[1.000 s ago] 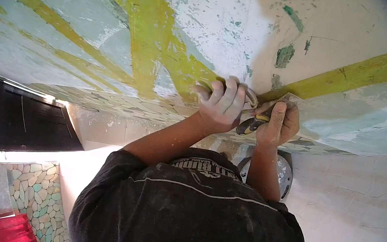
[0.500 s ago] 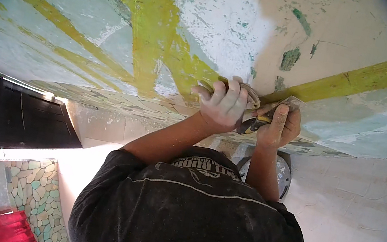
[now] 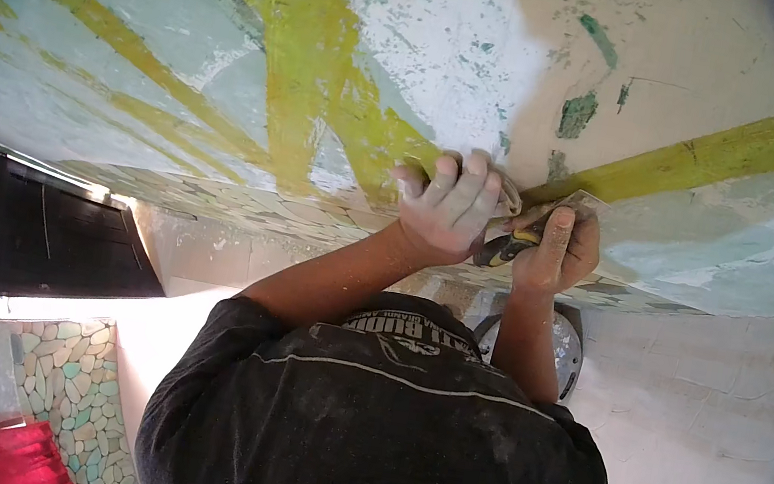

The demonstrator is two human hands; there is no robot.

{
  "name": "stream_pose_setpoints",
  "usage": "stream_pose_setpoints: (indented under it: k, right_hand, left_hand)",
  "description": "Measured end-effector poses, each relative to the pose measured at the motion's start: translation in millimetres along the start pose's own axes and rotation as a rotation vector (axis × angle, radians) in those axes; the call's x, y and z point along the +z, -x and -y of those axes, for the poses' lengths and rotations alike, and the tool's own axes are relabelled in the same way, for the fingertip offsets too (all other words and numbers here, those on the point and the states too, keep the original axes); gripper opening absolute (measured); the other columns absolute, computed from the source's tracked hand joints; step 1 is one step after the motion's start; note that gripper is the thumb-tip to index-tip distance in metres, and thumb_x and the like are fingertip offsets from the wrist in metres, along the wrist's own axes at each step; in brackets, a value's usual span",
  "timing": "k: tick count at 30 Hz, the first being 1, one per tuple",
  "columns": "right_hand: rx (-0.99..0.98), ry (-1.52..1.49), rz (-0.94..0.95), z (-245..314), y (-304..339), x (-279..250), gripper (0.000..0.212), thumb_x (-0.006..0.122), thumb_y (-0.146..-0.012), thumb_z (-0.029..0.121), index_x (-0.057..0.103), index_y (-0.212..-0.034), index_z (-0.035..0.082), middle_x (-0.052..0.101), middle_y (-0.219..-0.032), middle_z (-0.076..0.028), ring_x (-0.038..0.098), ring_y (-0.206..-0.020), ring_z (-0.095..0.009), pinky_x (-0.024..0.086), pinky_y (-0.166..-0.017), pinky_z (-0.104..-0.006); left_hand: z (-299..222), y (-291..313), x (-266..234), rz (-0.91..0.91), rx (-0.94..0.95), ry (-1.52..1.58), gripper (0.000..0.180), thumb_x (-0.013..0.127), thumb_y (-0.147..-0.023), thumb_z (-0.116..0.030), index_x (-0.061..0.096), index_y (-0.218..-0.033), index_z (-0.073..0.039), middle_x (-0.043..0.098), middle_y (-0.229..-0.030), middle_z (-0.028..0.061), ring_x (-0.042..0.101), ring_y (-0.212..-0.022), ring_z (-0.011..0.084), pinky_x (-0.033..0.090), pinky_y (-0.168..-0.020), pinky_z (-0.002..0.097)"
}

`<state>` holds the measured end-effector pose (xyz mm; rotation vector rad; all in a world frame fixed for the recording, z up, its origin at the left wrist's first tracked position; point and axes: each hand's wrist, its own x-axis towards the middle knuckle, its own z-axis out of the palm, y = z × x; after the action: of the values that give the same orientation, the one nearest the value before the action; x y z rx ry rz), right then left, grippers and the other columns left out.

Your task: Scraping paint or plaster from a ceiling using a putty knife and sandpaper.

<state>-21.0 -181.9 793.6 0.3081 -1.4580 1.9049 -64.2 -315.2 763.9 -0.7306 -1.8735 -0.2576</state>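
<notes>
My left hand point(image 3: 447, 201), coated in pale dust, is up against the wall with its fingers curled over a curved, beige-rimmed piece point(image 3: 512, 199). Most of that piece is hidden behind the fingers, so its kind does not show. Close on the right, my right hand point(image 3: 562, 255) grips a putty knife point(image 3: 507, 249) by its black and yellow handle, the thumb laid along it. A pale, flat blade corner shows beyond the thumb. The two hands almost meet in front of the patchy painted wall point(image 3: 436, 57), where a yellow-green stripe point(image 3: 704, 161) runs off to the right.
Pebble-patterned tiling point(image 3: 300, 213) lines the lower wall. Below my right forearm is a round, grey-rimmed container point(image 3: 567, 357), partly hidden. Dark panels point(image 3: 34, 232) stand at the left, above a red cloth-like thing point(image 3: 19, 455) and a pebbled strip point(image 3: 86, 387). Pale floor point(image 3: 681, 431) lies at the right.
Both hands stay nearly in place, still holding the same things. My right hand has shifted very slightly left.
</notes>
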Motion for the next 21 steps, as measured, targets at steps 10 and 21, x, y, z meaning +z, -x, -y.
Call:
stream_pose_setpoints:
  k: [10,21]
  right_hand:
    - [-0.004,0.064,-0.027,-3.1,2.5,-5.9,0.030,0.056,-0.100,0.027,0.054,-0.092,-0.002,0.061,-0.066,-0.010,0.059,-0.053,-0.016,0.049,-0.052,-0.0277]
    - [0.008,0.039,-0.018,0.9,1.6,-4.6,0.034,0.058,-0.099,0.030,0.054,-0.093,-0.003,0.060,-0.065,-0.010,0.060,-0.054,-0.015,0.049,-0.051,-0.0289]
  left_hand:
    - [81.8,-95.6,-61.7,-0.338,-0.343,0.194,0.080,0.048,-0.096,-0.024,0.002,-0.153,0.010,-0.001,-0.159,0.0344,-0.006,-0.146,0.0515,-0.012,-0.113,0.0616]
    - [52.6,-88.3,-53.6,-0.146,-0.190,0.085,0.064,0.050,-0.092,-0.027,0.030,-0.141,0.010,0.021,-0.148,0.0377,0.013,-0.140,0.0497,-0.015,-0.108,0.0669]
